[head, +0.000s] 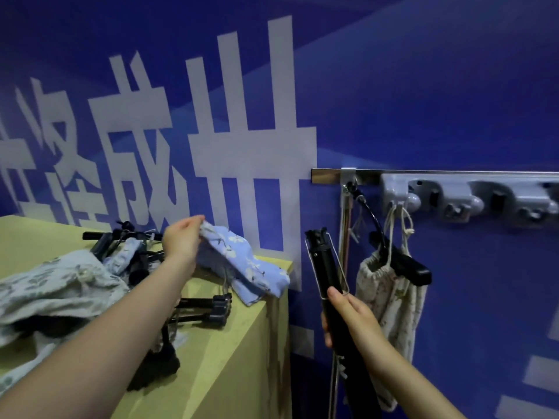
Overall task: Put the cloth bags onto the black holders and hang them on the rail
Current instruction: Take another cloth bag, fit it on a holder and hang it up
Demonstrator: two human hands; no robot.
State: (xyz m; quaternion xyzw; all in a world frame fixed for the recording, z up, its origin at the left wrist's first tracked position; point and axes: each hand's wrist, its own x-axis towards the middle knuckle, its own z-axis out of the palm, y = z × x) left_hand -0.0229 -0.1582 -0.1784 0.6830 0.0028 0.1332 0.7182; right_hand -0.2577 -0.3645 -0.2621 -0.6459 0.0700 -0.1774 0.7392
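My left hand (181, 237) pinches the top edge of a blue floral cloth bag (242, 261) and holds it above the far right corner of the yellow table (230, 358). My right hand (348, 319) grips a black holder (325, 267) with a wire clip, held upright beside the table. On the metal rail (453, 173) another black holder (402, 261) hangs by its hook with a beige floral bag (390, 297) on it. More cloth bags (51, 285) and several black holders (205, 309) lie on the table.
A grey row of wall hooks (472, 198) is fixed under the rail on the blue wall with white lettering. A thin metal rod (343, 237) hangs down from the rail's left bracket, just behind the holder in my right hand.
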